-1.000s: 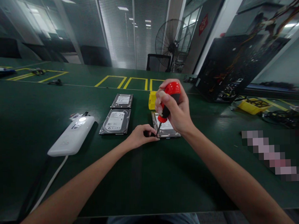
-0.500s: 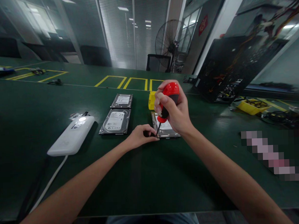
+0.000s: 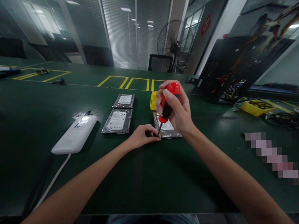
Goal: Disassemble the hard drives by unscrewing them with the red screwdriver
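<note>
My right hand (image 3: 181,115) is wrapped around the red and black handle of a screwdriver (image 3: 167,108), held nearly upright. Its shaft points down at the near left corner of a hard drive (image 3: 170,133) lying flat with its label up. At that same corner, the thumb and fingers of my left hand (image 3: 140,137) pinch the drive's edge beside the screwdriver tip. What the tip touches is too small to make out. My right hand and the tool cover part of the drive. Two more hard drives, one nearer (image 3: 118,121) and one farther (image 3: 124,100), lie to the left.
A white power bank (image 3: 75,135) with a cable sits at left on the green table (image 3: 132,184). Behind the drive is a yellow container (image 3: 153,100). A black computer case (image 3: 236,69), a yellow tray of small parts (image 3: 254,107) and tangled cables (image 3: 287,118) occupy the right.
The whole view has shifted slightly, so things appear a little farther right. Both hands keep their places at the drive, and the screwdriver stays at the same corner.
</note>
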`<state>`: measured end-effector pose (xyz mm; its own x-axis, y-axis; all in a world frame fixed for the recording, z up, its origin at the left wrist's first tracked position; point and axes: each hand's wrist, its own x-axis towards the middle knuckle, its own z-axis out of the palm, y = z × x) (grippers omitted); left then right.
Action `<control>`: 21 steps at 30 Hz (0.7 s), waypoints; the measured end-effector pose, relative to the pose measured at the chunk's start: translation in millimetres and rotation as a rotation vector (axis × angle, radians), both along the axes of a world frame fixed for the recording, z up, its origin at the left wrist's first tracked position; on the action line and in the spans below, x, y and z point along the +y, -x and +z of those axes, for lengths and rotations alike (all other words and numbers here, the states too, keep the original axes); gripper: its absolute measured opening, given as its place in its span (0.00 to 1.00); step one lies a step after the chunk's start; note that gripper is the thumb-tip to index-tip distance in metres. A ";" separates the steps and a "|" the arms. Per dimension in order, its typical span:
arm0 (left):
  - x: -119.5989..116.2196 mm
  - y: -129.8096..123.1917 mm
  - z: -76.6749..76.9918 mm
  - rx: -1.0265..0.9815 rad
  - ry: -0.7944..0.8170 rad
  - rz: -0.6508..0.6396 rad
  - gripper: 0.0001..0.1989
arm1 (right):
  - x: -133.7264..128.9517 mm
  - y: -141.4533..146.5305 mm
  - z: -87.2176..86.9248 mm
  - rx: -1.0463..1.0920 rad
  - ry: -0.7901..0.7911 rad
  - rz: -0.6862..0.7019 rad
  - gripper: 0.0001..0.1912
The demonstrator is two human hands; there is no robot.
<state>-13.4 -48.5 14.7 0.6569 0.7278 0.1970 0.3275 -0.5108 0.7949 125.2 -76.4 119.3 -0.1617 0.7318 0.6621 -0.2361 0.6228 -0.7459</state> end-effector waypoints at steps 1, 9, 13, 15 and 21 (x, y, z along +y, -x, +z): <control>-0.4 -0.2 0.8 0.001 0.001 0.000 0.09 | 0.1 -0.4 -0.1 -0.005 0.000 -0.007 0.13; 2.0 0.7 -2.5 -0.011 -0.008 -0.010 0.09 | -0.7 -2.4 -0.2 0.011 -0.011 -0.001 0.12; 3.6 0.8 -5.5 -0.010 -0.007 -0.007 0.10 | -0.8 -0.8 -0.6 0.032 -0.019 -0.025 0.11; 3.5 0.6 -5.7 -0.012 -0.007 -0.003 0.10 | -0.8 -0.9 -0.5 0.015 -0.011 -0.045 0.11; 2.5 0.0 -5.2 -0.011 -0.014 -0.003 0.11 | -1.0 -3.0 0.4 -0.032 0.009 -0.081 0.13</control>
